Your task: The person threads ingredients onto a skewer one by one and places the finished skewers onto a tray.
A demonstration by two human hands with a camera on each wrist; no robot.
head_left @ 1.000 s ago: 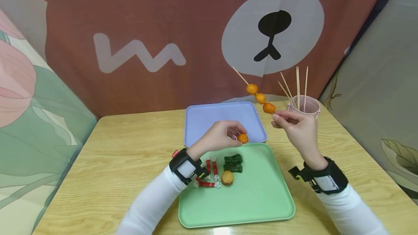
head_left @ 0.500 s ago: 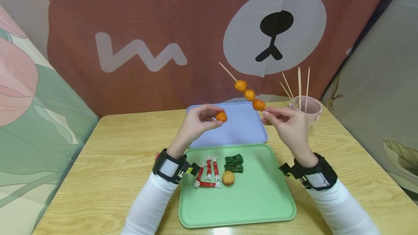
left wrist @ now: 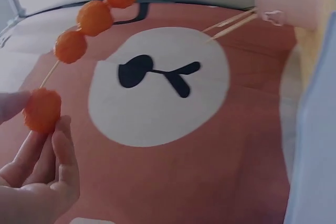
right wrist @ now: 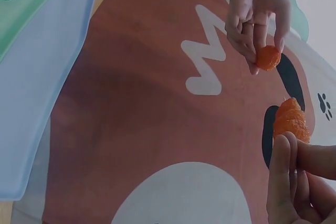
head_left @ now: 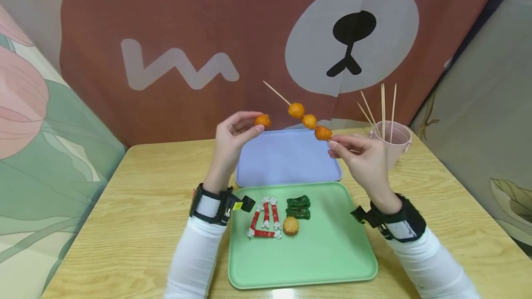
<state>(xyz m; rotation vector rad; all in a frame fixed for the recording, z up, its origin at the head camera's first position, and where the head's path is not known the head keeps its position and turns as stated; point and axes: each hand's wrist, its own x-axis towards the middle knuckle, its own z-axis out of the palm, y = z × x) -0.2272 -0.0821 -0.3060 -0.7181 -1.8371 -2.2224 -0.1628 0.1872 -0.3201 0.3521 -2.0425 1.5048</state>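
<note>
My left hand [head_left: 230, 139] pinches a loose orange ball [head_left: 263, 121], rough and rounded like a fried fish ball, between thumb and fingers. Opposite it, my right hand [head_left: 365, 160] grips the lower end of a wooden skewer [head_left: 276, 92]. Three orange balls [head_left: 309, 121] are threaded on that skewer, close above the right fingertips. Its bare tip slants up and left, higher than the loose ball in the head view. In the left wrist view the skewer's stick [left wrist: 50, 75] runs down behind the held ball [left wrist: 43, 110]. The lowest part of the skewer is hidden in the right fingers.
A green tray [head_left: 307, 266] holds red-and-white sticks [head_left: 266, 234], dark green pieces [head_left: 298, 207] and one yellowish ball [head_left: 291, 226]. Behind it lies a blue tray [head_left: 287, 155]. A pink bucket [head_left: 396, 149] with several bare skewers [head_left: 383, 109] stands behind the right hand.
My left hand has lifted the orange ball up and left from above the trays' meeting edges. My right hand has brought the loaded skewer leftward, nearer to that ball.
</note>
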